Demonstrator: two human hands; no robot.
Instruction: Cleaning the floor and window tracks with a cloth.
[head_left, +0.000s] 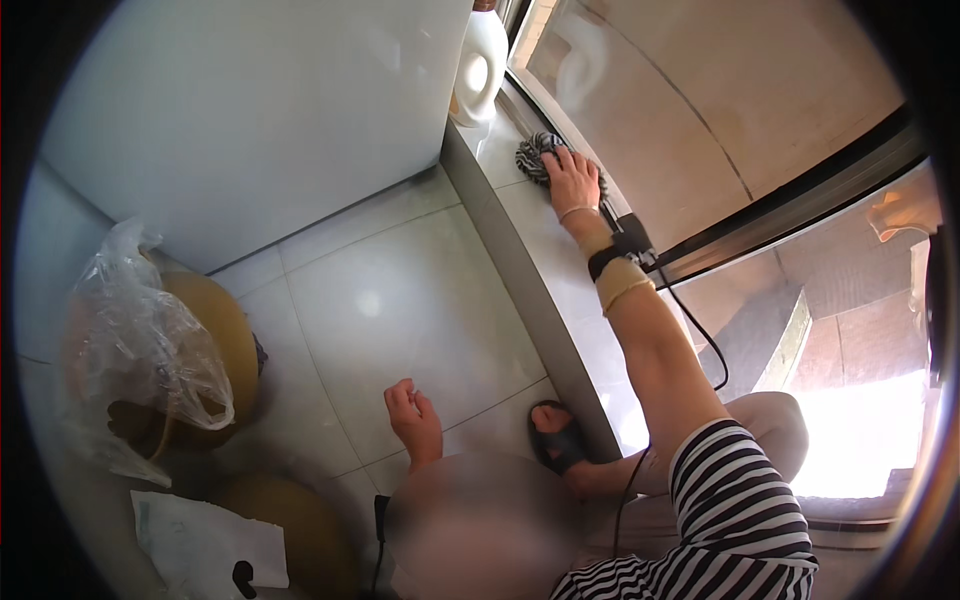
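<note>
My right hand (574, 180) presses down on a crumpled black-and-white striped cloth (535, 156). Cloth and hand rest on the pale tiled ledge (510, 196), against the sliding window's track. Part of the cloth is hidden beneath the fingers. A black strap with a small box and a cable is around my right wrist. My left hand (414, 426) hangs over the floor, its fingers loosely curled and the thumb apart, with nothing seen in it. Farther along the ledge, a white plastic bottle (487, 71) with a moulded handle and brown cap stands upright beside the glass.
A large smooth pale panel (262, 97) borders the ledge at upper left. A clear plastic bag (150, 337) lies over a round yellowish stool (221, 322). Below it, a white sheet (202, 540) covers part of another rounded yellowish object (300, 517). A sandalled foot (553, 435) is by the ledge.
</note>
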